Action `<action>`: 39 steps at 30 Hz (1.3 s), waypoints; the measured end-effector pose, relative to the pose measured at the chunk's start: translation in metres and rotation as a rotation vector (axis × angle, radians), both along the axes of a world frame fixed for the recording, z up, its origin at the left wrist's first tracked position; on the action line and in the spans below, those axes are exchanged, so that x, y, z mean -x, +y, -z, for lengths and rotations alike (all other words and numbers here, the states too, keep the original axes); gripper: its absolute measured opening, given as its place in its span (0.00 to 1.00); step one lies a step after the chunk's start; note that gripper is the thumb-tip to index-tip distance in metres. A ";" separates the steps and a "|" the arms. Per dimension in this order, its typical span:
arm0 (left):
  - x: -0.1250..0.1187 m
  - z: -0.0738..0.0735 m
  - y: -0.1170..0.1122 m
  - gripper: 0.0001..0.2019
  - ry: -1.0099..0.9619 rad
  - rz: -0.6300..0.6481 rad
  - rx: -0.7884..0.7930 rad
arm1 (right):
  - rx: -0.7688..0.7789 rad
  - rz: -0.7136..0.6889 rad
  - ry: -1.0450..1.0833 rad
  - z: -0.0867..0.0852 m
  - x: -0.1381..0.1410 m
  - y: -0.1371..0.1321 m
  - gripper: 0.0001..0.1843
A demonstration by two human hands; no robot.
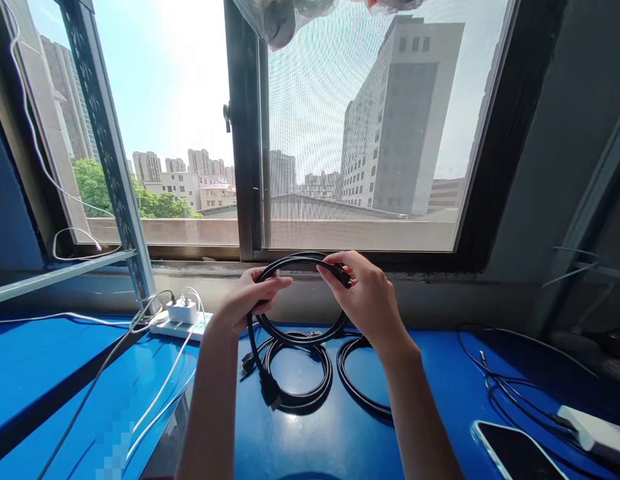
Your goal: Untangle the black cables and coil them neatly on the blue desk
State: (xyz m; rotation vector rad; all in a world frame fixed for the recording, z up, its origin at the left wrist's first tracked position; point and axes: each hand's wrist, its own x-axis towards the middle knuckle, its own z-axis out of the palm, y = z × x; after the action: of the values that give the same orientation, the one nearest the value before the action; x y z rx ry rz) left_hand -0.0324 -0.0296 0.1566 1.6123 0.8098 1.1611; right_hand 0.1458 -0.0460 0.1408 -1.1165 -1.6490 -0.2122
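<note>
**Cable loop held between both grips**

The left hand and right hand each pinch the black cable, looped between the grips, above the desk. This looks like mid-coiling; securing the end near the right grip calls for a steady left pinch.

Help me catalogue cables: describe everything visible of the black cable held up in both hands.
The black cable is round, smooth, rubbery-looking, wound into a loop held upright above the blue table. The left hand pinches its left side; the right hand grips one connector at top. Its other plug dangles low.
</note>
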 end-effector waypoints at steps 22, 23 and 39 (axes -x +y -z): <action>-0.017 0.001 0.001 0.19 0.253 -0.873 -0.549 | 0.169 -0.392 0.119 -0.008 -0.016 -0.012 0.13; -0.018 0.001 0.001 0.19 0.270 -0.868 -0.553 | 0.105 -0.347 0.117 -0.008 -0.016 -0.012 0.12; -0.025 0.002 -0.003 0.15 0.274 -0.945 -0.454 | 0.351 -0.362 0.166 -0.001 -0.006 -0.002 0.31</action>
State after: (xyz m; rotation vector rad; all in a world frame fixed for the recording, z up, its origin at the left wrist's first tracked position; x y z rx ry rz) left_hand -0.0071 -0.0324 0.1550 1.8159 1.6881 1.8983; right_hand 0.1519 -0.0479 0.1418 -1.0344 -1.7435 0.4067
